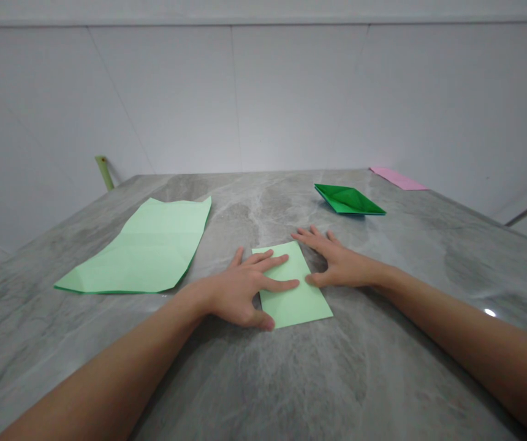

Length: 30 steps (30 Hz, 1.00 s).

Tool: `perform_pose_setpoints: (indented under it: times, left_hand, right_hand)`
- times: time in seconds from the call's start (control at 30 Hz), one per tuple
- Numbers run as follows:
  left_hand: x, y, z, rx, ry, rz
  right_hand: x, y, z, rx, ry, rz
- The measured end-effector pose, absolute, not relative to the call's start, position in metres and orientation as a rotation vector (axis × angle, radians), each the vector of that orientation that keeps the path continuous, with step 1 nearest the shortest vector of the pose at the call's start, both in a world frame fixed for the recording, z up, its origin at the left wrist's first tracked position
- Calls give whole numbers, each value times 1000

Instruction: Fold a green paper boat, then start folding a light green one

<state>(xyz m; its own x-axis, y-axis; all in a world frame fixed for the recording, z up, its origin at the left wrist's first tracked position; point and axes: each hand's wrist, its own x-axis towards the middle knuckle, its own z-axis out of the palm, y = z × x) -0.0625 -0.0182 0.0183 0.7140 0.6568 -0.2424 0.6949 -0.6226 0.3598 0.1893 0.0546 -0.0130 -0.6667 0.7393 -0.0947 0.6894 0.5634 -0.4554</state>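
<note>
Grey, marbled and glossy, the worktop (pixel 263 392) spreads across the lower part of the view, with a plain white wall (pixel 291 92), crossed by thin seams, rising behind its far edge. Two bare forearms reach in from the lower corners, the left forearm (pixel 121 367) and the right forearm (pixel 456 334), slanting towards each other. On the left of the worktop lies a large pale green sheet (pixel 148 251), its far corners lifted a little and a darker green showing along its near and right edges.

The left hand (pixel 240 291) is spread palm down, fingers apart and reaching over a small pale green sheet (pixel 300 306), thumb at its near left corner. The right hand (pixel 334 260) is also spread, its thumb at the sheet's right edge and its index fingertip by the far right corner. That small sheet lies flat on the worktop in the middle, between the hands.

Beyond the right hand sits a dark green folded paper (pixel 348 201), pointed at both ends. Pink paper (pixel 399 178) rests at the far right edge, and a narrow yellow-green piece (pixel 104 171) stands tilted past the far left edge.
</note>
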Motion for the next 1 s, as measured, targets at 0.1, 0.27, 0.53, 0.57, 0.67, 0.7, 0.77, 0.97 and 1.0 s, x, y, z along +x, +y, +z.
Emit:
perform_pose_setpoints:
  times: [0.1,0.27,0.53,0.57,0.67,0.7,0.77,0.97,1.0]
  left_hand:
    - [-62,-18,19,2490,1039,-107]
    - [-62,-19,20,2484,1044,-118]
    - [-63,-19,19,2481,1036,-107]
    - [-63,-19,20,2480,1036,-112]
    - [-63,-19,20,2478,1044,-126]
    - [-63,-19,20,2475,1045,-126]
    - [-62,-19,20,2472,1043,-119]
    - [-62,-19,16,2502,1064,-97]
    - [-62,-19,16,2510,1066,-101]
  right_hand:
    - [189,54,-12,-1231,-2683,714]
    - [186,52,-9,-1255,-2688,719]
    - [186,52,-8,-1254,-2689,710]
    - [186,52,-8,-1246,-2690,710]
    - [187,53,-8,-1233,-2686,726]
    - [188,53,-9,-1234,-2683,735]
    - [190,54,-10,-1237,-2676,743]
    - [201,53,-7,-1083,-2893,705]
    - [203,53,-6,-1046,-2940,714]
